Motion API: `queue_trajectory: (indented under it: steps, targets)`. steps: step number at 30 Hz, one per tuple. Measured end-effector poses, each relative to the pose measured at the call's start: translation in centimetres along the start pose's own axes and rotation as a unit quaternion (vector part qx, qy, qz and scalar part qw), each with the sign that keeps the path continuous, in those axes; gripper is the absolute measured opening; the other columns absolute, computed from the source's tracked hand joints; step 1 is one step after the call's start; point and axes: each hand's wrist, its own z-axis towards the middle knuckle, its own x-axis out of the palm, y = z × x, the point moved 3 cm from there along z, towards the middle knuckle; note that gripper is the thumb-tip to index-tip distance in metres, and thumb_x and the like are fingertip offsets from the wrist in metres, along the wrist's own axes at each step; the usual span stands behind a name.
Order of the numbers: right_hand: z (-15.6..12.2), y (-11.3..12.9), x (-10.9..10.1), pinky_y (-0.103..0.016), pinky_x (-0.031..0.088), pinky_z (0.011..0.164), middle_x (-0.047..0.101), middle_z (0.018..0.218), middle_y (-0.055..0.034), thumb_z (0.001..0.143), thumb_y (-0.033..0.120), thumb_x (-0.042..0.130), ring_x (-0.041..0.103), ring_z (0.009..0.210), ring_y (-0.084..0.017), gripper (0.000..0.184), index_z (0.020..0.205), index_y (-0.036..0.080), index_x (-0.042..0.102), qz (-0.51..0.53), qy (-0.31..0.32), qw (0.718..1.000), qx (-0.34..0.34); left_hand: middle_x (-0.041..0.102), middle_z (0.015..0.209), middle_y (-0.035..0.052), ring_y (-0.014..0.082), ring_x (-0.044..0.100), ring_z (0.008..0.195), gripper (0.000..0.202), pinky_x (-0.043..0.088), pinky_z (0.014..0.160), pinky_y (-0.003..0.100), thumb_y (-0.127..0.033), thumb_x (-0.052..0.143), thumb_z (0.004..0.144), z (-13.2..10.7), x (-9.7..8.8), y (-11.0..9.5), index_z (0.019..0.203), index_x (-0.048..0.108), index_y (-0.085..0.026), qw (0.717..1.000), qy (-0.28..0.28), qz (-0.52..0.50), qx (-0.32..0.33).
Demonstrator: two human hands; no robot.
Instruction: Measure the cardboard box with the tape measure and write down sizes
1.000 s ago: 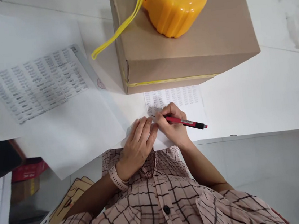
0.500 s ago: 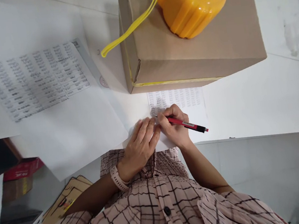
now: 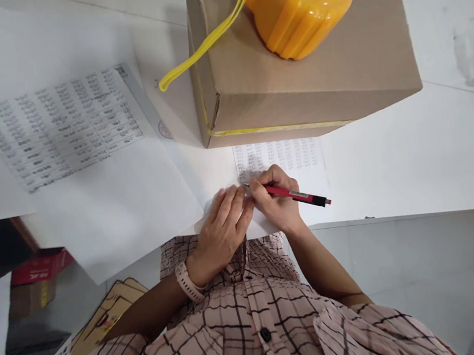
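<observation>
The right hand (image 3: 275, 201) holds a red pen (image 3: 295, 194) in a closed grip, its tip seemingly touching a small printed sheet (image 3: 299, 158) on the white worktop (image 3: 412, 162). Just left of that grip the left hand (image 3: 222, 231) lies flat and unclenched, pressing the sheet's near edge. Just beyond both stands a cardboard box (image 3: 317, 93) carrying a yellow tape measure (image 3: 297, 3); a larger printed page (image 3: 62, 130) lies well to the left.

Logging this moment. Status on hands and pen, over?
Right hand gripping red pen, tip on small sheet. Left hand flat, pinning small sheet. Cardboard box, yellow tape measure on top, at sheet's far edge.
</observation>
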Motion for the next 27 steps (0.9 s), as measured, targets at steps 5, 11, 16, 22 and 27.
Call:
queue_trajectory:
  steps: [5,11,16,22,27]
  targets:
    - [-0.12,-0.08,-0.06,-0.027,0.038,0.051,0.049,0.058,0.0067,0.086,0.028,0.063,0.043,0.052,-0.009,0.026,0.07,0.024,0.044,0.012,-0.01,1.0,0.0,0.062,0.139,0.0233,0.0332,0.049,0.141,0.043,0.042,0.119,0.05,-0.008,0.047,0.095,-0.05,0.02,0.03,0.137,0.053,-0.002,1.0,0.004,-0.002,0.0]
    - [-0.04,-0.1,-0.04,-0.027,0.038,0.05,0.049,0.056,0.0065,0.085,0.027,0.063,0.043,0.051,-0.01,0.026,0.068,0.025,0.043,-0.001,0.0,1.0,0.007,0.062,0.139,0.0224,0.0326,0.048,0.142,0.044,0.041,0.12,0.05,-0.009,0.047,0.095,-0.19,0.22,0.04,0.138,0.052,-0.003,1.0,0.006,-0.001,-0.001]
    - [0.02,-0.05,-0.14,-0.027,0.039,0.051,0.049,0.057,0.0063,0.084,0.027,0.062,0.044,0.051,-0.01,0.026,0.068,0.025,0.042,-0.006,-0.01,1.0,0.002,0.062,0.138,0.0234,0.0331,0.05,0.14,0.042,0.042,0.119,0.05,-0.01,0.048,0.095,-0.05,0.09,0.03,0.137,0.053,-0.002,1.0,0.005,0.004,0.003]
    - [0.01,-0.14,-0.16,-0.027,0.039,0.051,0.048,0.057,0.0065,0.087,0.028,0.062,0.044,0.051,-0.01,0.027,0.068,0.025,0.043,0.006,-0.014,1.0,-0.008,0.065,0.135,0.0229,0.0349,0.058,0.131,0.04,0.046,0.115,0.05,-0.011,0.05,0.095,0.16,-0.11,0.03,0.133,0.056,-0.001,1.0,0.002,0.016,0.007]
    - [0.01,-0.08,-0.08,-0.026,0.039,0.051,0.048,0.058,0.0067,0.086,0.026,0.062,0.044,0.051,-0.009,0.026,0.068,0.024,0.043,-0.003,-0.018,1.0,-0.02,0.065,0.134,0.0234,0.0354,0.058,0.131,0.04,0.046,0.115,0.05,-0.011,0.051,0.095,0.15,-0.09,0.01,0.133,0.056,-0.001,1.0,-0.001,0.013,0.007]
